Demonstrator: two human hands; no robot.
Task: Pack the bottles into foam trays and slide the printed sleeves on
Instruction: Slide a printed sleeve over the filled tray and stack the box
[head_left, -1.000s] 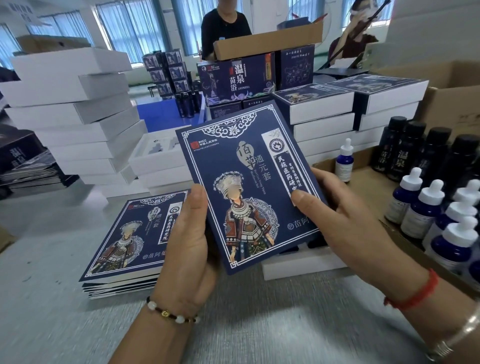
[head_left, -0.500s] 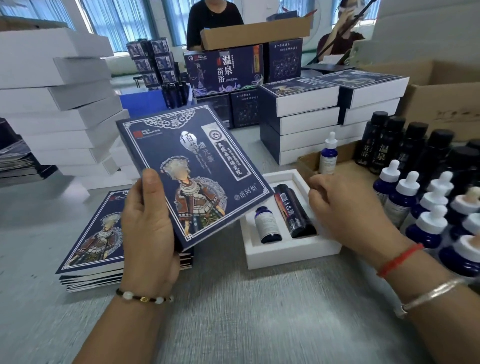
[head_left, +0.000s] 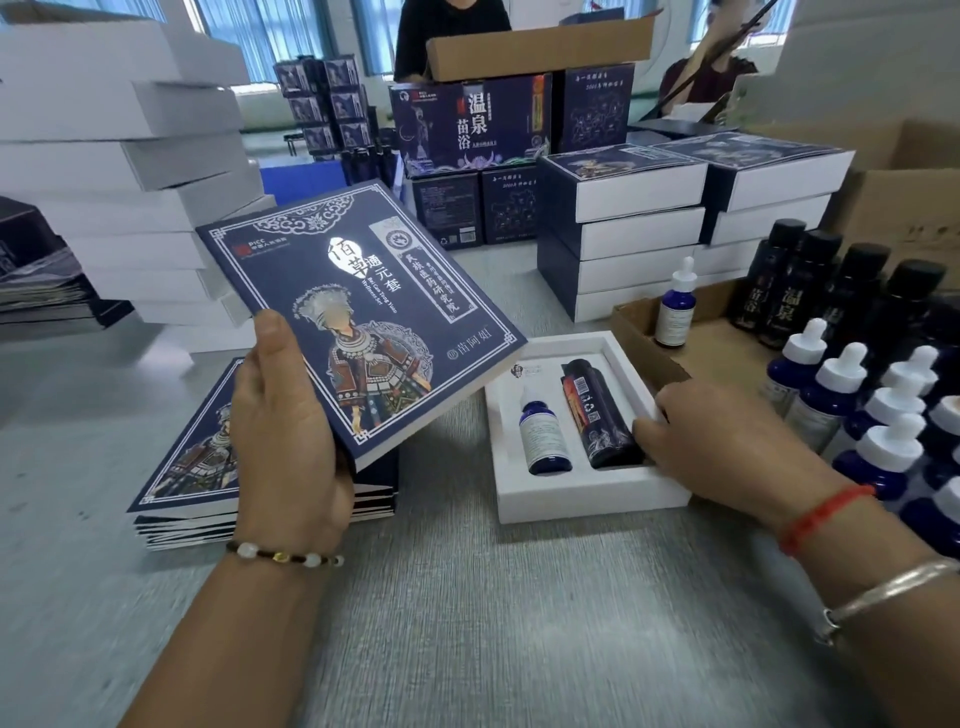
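The left hand (head_left: 283, 431) grips the printed sleeve (head_left: 358, 317) by its near corner, tilted above the stack; it looks light, stiff card, best held by the edges. Just right of it, the foam tray (head_left: 582, 493) holds both bottles, the right hand (head_left: 711, 441) resting on its near right edge, fingers loosely curved.

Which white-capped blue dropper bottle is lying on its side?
The small blue dropper bottle in the white foam tray, beside the black bottle. All the others stand upright at right.
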